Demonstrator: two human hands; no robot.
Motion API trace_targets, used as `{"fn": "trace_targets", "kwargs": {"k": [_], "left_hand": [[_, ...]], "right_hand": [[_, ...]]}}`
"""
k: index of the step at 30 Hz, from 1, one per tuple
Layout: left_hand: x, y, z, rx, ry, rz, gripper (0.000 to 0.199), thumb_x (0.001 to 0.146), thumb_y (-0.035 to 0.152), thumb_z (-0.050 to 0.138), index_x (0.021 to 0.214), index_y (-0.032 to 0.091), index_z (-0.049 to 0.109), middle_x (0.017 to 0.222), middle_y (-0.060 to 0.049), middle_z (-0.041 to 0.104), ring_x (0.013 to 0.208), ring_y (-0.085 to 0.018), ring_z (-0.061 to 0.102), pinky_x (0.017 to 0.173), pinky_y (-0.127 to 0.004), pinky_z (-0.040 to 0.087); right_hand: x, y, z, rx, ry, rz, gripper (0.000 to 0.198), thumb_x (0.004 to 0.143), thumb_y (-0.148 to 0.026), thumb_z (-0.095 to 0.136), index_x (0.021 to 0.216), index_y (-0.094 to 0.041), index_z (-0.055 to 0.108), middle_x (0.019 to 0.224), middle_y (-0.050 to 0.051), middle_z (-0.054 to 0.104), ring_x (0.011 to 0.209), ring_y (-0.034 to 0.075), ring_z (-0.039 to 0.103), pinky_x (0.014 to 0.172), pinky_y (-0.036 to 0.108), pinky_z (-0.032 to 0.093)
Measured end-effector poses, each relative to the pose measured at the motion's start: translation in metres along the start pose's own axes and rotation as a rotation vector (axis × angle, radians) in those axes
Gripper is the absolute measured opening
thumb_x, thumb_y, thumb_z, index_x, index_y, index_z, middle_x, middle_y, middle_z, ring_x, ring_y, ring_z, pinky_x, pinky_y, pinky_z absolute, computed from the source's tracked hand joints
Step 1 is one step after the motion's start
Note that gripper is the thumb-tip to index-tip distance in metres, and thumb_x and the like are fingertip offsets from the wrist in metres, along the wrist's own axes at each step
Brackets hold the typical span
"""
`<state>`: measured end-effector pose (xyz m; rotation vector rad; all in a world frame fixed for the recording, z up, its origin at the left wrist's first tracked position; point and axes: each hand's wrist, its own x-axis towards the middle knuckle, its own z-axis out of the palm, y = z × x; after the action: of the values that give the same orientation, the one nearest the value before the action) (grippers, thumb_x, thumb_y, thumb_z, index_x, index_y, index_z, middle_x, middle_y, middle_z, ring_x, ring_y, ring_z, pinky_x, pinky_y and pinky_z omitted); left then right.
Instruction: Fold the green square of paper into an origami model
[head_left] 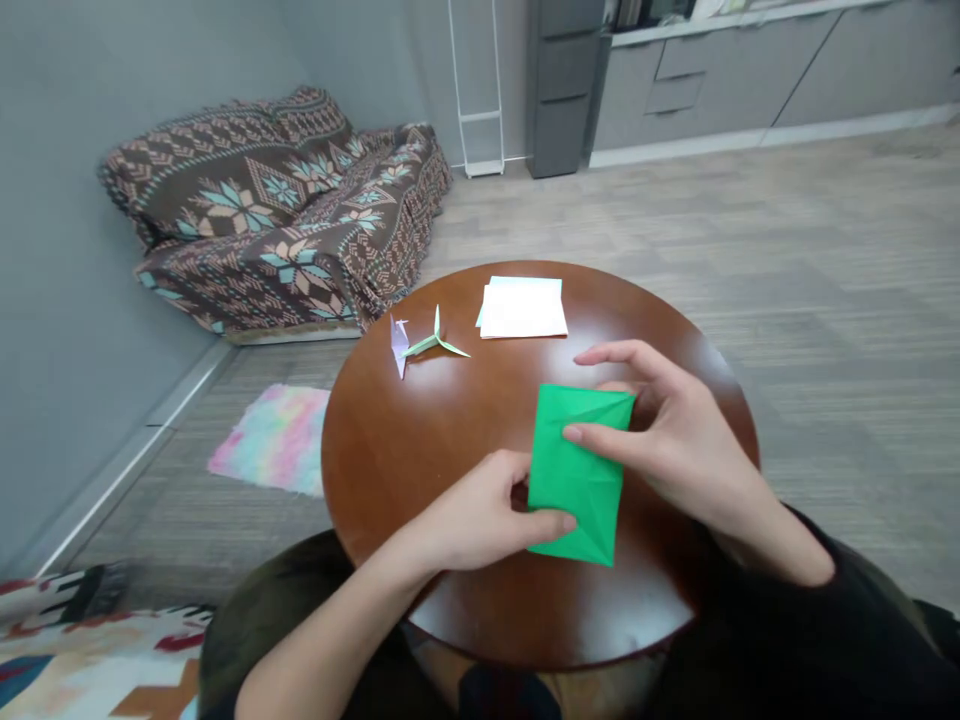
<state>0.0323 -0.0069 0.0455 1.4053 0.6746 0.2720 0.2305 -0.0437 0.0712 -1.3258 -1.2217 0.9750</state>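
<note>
A folded paper (577, 475) is over the bench (375, 440), slightly right of centre, between left hand (491, 515) and right hand (675, 430). Sheets (523, 310) lie by the far edge, paper figures (429, 343) near the far-left edge; a sofa (300, 220) stands beyond, left.

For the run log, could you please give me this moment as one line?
left hand: holds green paper low | right hand: holds it higher | paper stack: on table, beyond hands

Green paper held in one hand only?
No, the left hand holds the green paper near its lower end while the right hand holds it nearer the top.
</note>
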Motion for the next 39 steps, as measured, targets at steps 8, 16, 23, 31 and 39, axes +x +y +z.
{"fn": "trace_targets", "kwargs": {"k": [8, 16, 23, 31, 39], "left_hand": [[0.007, -0.007, 0.016, -0.307, 0.324, 0.094, 0.036, 0.084, 0.046, 0.080, 0.104, 0.016, 0.076, 0.087, -0.007, 0.080, 0.077, -0.023, 0.075, 0.072, -0.031, 0.059], [0.010, -0.016, 0.012, -0.402, 0.416, 0.101, 0.042, 0.084, 0.045, 0.080, 0.111, 0.013, 0.074, 0.089, -0.011, 0.082, 0.078, -0.026, 0.079, 0.070, -0.034, 0.063], [0.011, -0.018, 0.013, -0.440, 0.392, 0.102, 0.042, 0.085, 0.044, 0.079, 0.113, 0.013, 0.075, 0.091, -0.012, 0.083, 0.080, -0.027, 0.080, 0.071, -0.034, 0.064], [0.011, -0.023, 0.012, -0.456, 0.297, 0.097, 0.037, 0.088, 0.045, 0.077, 0.106, 0.013, 0.079, 0.095, -0.014, 0.083, 0.085, -0.028, 0.080, 0.079, -0.037, 0.064], [0.011, -0.026, 0.011, -0.478, 0.240, 0.099, 0.038, 0.091, 0.044, 0.074, 0.111, 0.012, 0.079, 0.105, -0.017, 0.082, 0.095, -0.030, 0.080, 0.086, -0.040, 0.064]], "right_hand": [[-0.003, 0.007, 0.013, 0.130, 0.020, 0.019, 0.031, 0.074, -0.027, 0.088, 0.098, -0.024, 0.067, 0.068, -0.003, 0.073, 0.058, 0.016, 0.067, 0.055, 0.026, 0.054], [0.003, 0.021, 0.015, 0.228, 0.105, -0.036, 0.024, 0.076, -0.031, 0.090, 0.077, -0.021, 0.069, 0.071, 0.000, 0.076, 0.063, 0.014, 0.069, 0.057, 0.022, 0.054], [0.008, 0.031, 0.016, 0.334, 0.108, -0.014, 0.019, 0.077, -0.031, 0.090, 0.078, -0.020, 0.074, 0.075, 0.001, 0.078, 0.066, 0.014, 0.073, 0.063, 0.022, 0.060], [0.009, 0.031, 0.014, 0.385, 0.122, 0.014, 0.021, 0.073, -0.026, 0.093, 0.080, -0.019, 0.074, 0.069, 0.000, 0.078, 0.062, 0.011, 0.072, 0.063, 0.018, 0.059], [0.011, 0.031, 0.013, 0.407, 0.012, 0.129, 0.019, 0.074, -0.033, 0.091, 0.081, -0.018, 0.081, 0.070, 0.001, 0.078, 0.058, 0.009, 0.067, 0.054, 0.017, 0.055]]}}
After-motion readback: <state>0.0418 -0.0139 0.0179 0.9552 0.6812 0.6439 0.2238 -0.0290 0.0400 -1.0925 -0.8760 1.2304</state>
